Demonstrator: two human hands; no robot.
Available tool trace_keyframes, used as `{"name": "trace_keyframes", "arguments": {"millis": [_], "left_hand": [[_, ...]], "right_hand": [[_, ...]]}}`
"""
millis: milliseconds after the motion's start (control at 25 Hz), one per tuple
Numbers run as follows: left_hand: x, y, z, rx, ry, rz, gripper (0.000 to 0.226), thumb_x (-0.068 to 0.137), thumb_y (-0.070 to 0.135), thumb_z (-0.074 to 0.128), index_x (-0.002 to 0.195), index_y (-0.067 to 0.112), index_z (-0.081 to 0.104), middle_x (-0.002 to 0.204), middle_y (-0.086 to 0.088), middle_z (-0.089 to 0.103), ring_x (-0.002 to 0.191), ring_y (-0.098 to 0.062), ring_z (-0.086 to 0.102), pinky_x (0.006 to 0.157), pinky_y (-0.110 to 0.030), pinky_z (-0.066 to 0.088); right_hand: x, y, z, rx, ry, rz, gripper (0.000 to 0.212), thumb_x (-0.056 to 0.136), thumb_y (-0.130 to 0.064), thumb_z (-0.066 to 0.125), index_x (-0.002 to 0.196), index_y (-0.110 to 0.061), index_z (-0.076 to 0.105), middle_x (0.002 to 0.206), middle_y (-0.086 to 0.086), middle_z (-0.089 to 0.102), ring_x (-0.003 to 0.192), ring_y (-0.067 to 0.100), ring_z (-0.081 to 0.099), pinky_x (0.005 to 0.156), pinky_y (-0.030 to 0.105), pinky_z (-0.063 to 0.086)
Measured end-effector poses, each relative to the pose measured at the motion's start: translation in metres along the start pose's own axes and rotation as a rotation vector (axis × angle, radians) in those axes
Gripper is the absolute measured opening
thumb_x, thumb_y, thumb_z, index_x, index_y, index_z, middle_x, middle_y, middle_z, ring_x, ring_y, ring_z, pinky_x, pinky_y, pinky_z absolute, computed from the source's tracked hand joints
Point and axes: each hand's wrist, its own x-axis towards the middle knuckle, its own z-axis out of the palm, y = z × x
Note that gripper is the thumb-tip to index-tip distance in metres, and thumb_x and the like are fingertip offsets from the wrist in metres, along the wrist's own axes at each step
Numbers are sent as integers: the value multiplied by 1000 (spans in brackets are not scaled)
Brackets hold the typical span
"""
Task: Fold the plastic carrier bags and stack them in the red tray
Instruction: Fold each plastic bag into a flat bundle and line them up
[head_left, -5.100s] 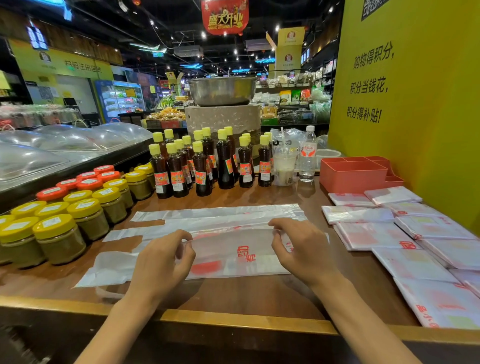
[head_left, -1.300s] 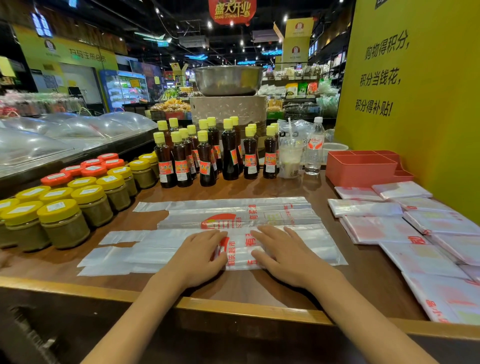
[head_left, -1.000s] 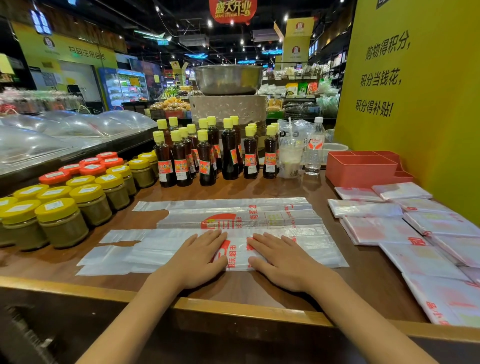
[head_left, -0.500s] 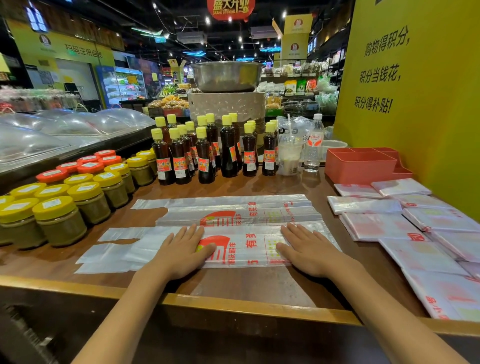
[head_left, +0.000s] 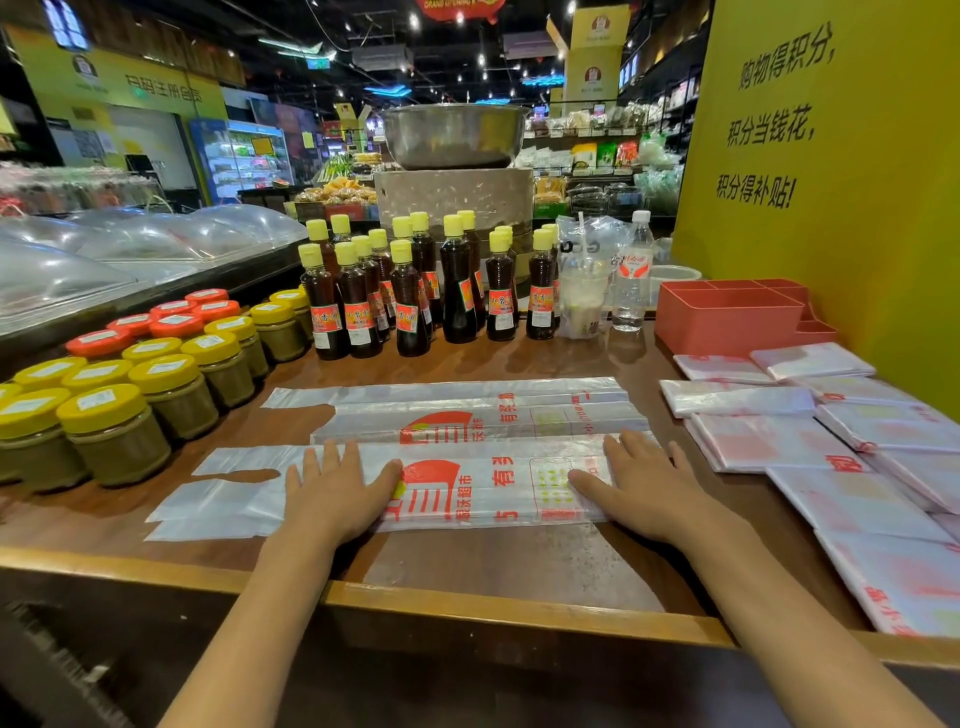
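Both hands (head_left: 343, 493) (head_left: 644, 488) press flat on the folded bag (head_left: 488, 491).

2 hands (head_left: 337, 493) lie on 1 long bag (head_left: 467, 488); 1 more long bag (head_left: 467, 415) behind; 1 red tray (head_left: 727, 322); 1 water bottle (head_left: 631, 280).

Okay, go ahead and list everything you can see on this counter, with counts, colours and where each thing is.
near carrier bag: one, clear with red print, folded lengthwise, front centre under both hands
far carrier bags: two long strips, clear with red print, just behind it
folded bags: about ten, white-red, right side of counter
red tray: one, back right by the yellow wall; no bags visible inside
sauce bottles: about fourteen, dark with yellow caps, back centre
jars: roughly eighteen, yellow and red lids, left
drink cup: one, clear, beside bottles
water bottle: one, clear, beside cup
left hand: flat on near bag
right hand: flat on near bag
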Motion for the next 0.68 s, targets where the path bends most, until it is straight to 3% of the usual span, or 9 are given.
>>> {"name": "trace_keyframes", "arguments": {"millis": [120, 240, 320, 440, 680], "left_hand": [[-15, 14, -9, -113, 105, 268, 75, 94, 68, 41, 155, 28, 26, 166, 1, 17, 152, -21, 15, 123, -48, 12], [-38, 30, -15, -171, 53, 570, 69, 89, 64, 56, 149, 35, 38, 156, 10, 37, 140, -10, 36, 113, -32, 31], [-41, 30, -13, -156, -9, 597, 70, 86, 68, 59, 146, 37, 41, 151, 14, 43, 133, -5, 42, 107, -24, 34], [-39, 28, -12, -154, -37, 574, 77, 82, 74, 58, 148, 38, 40, 154, 17, 39, 138, -5, 39, 114, -30, 33], [-36, 30, -10, -60, -25, 573, 79, 85, 76, 50, 152, 39, 34, 159, 16, 30, 146, -9, 30, 119, -37, 28]], "right_hand": [[-5, -10, -6, 160, 152, -241, 92, 84, -75, 55, 157, -33, 20, 167, -7, 10, 153, 13, 6, 126, 44, 6], [-13, -25, -7, 308, 30, -366, 83, 78, -70, 68, 149, -39, 39, 155, -17, 37, 141, 8, 35, 117, 39, 32], [-15, -27, -6, 292, -9, -351, 75, 79, -70, 68, 144, -38, 46, 147, -19, 46, 130, 6, 46, 109, 33, 41], [-17, -30, -9, 181, 59, -376, 64, 86, -65, 62, 141, -34, 51, 141, -18, 53, 118, 4, 51, 98, 26, 43], [-16, -40, -6, 41, 154, -414, 57, 95, -63, 41, 138, -29, 57, 138, -14, 58, 120, 8, 55, 96, 30, 48]]}}
